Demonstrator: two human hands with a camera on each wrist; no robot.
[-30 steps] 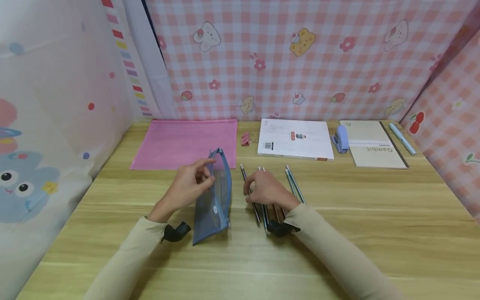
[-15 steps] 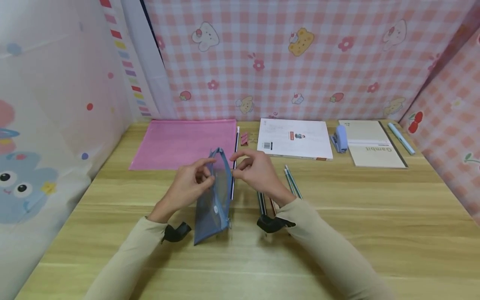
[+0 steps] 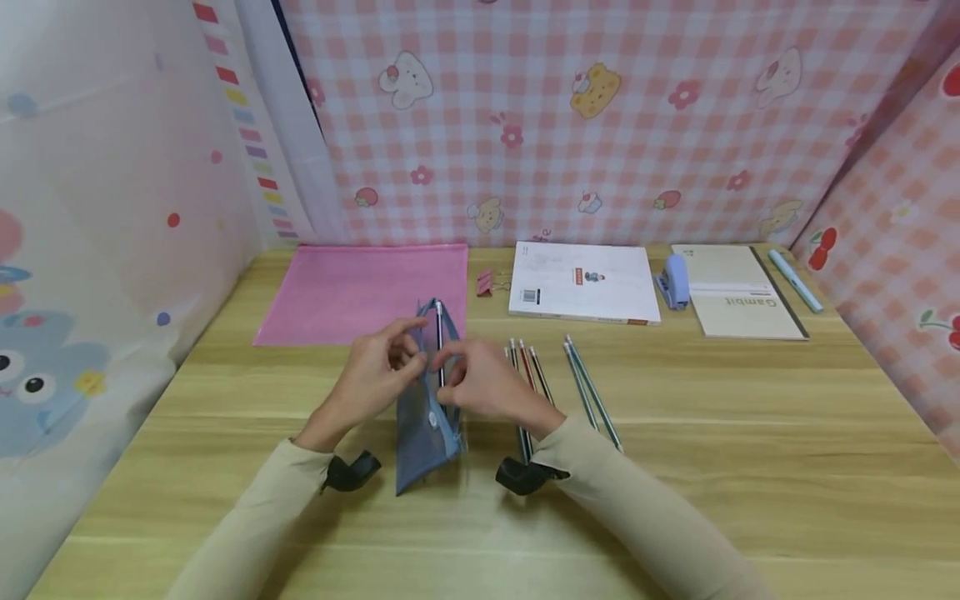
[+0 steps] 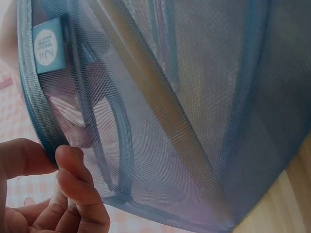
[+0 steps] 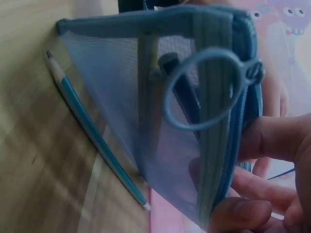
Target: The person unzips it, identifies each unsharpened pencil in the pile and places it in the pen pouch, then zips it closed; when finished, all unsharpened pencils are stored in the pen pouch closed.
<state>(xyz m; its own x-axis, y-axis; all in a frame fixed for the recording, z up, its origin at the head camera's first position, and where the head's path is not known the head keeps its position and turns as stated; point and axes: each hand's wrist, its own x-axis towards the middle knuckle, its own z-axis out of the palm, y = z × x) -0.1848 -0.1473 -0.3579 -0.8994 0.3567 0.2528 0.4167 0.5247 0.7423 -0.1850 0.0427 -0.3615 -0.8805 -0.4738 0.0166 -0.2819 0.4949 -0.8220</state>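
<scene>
blue mesh pouch [image 3: 429, 400], pink folder [image 3: 360, 292]

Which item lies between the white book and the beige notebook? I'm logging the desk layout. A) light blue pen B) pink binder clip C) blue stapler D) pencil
C: the blue stapler sits between the white book and the beige notebook.

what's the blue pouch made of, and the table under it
The pouch looks like see-through blue mesh fabric, its fine weave plain, edged with a woven zip band. The table shows pale wood grain with a smooth matte finish, possibly laminate.
</scene>
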